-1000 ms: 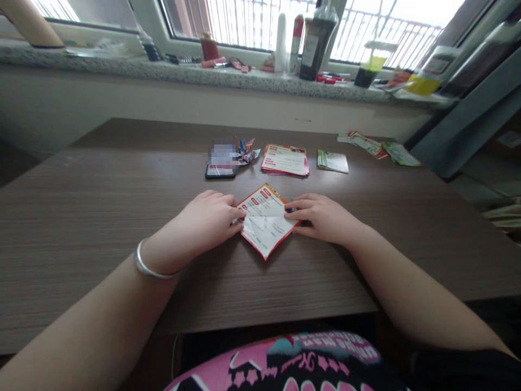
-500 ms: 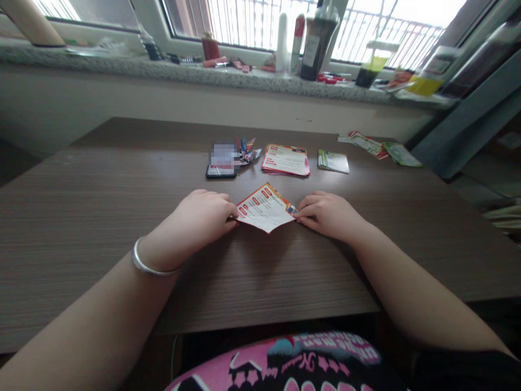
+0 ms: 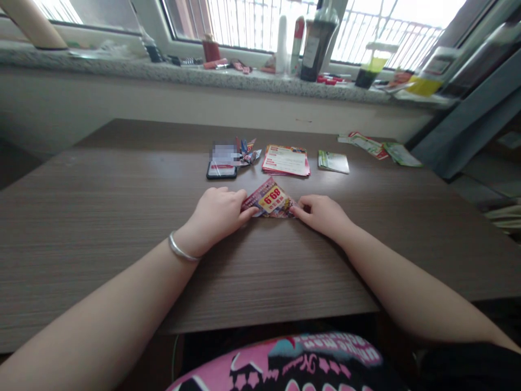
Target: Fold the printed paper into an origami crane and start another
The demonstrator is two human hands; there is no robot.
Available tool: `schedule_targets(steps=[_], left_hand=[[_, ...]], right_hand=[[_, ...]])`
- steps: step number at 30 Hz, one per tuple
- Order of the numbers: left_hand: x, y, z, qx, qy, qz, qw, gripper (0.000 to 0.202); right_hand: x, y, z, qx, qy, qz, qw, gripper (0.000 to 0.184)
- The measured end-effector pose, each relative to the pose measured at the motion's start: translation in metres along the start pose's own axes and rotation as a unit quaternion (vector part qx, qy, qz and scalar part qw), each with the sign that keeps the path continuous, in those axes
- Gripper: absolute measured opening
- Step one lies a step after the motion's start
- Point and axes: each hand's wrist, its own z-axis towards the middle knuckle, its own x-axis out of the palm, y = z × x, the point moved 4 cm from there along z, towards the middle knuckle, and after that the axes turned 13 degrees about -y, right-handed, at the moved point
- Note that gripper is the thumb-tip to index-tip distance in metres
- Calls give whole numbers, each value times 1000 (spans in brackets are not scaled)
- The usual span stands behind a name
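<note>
A printed paper square (image 3: 269,200) lies folded into a triangle on the brown wooden table (image 3: 101,217), its red and yellow printed side up. My left hand (image 3: 217,213), with a silver bangle on the wrist, has its fingers curled and presses the triangle's left corner. My right hand (image 3: 321,213) pinches the right corner against the table. Both hands hold the fold flat.
Behind the triangle lie a phone (image 3: 222,162), a small folded paper figure (image 3: 248,151), a stack of printed squares (image 3: 285,160), a green card (image 3: 334,161) and loose leaflets (image 3: 368,144). Bottles and jars (image 3: 315,41) stand on the stone windowsill.
The near corner of the paper was lifted and folded away from me onto the far corner, turning the diamond into a triangle with the coloured side up. Both hands moved slightly forward.
</note>
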Motion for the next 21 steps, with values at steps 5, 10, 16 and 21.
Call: schedule_targets(steps=[5, 10, 16, 21], left_hand=[[7, -4, 0, -20, -17, 6, 1000, 48], [7, -3, 0, -16, 11, 7, 1000, 45], [2, 4, -1, -9, 42, -7, 999, 37], [3, 13, -1, -20, 86, -43, 995, 30]], right_hand=[[6, 11, 4, 11, -14, -78, 997, 51], [7, 8, 5, 7, 9, -91, 996, 54], [0, -4, 2, 11, 29, -41, 999, 40], [0, -11, 0, -6, 46, 5, 999, 27]])
